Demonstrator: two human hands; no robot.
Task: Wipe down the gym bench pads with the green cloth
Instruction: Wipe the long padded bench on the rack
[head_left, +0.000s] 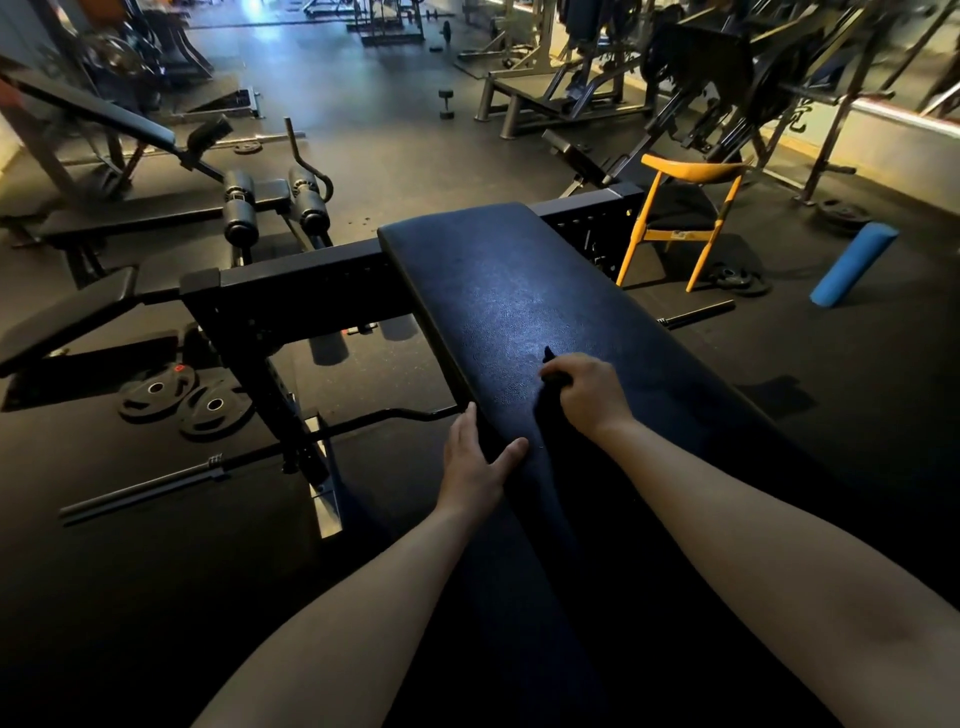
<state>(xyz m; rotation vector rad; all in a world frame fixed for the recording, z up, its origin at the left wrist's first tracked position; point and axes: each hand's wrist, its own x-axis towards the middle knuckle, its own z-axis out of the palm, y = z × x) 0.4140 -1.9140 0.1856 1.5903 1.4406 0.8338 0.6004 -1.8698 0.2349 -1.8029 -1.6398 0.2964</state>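
The right hand clenches the cloth on the bench pad, whose long axis runs far ahead; the left hand, fingers straight, rests on its left edge

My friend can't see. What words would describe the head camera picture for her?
The right hand grips a dark-looking cloth on a black bench pad, while the left hand rests open on its left edge. Nearby lie weight plates, a wooden chair and a blue foam roller.
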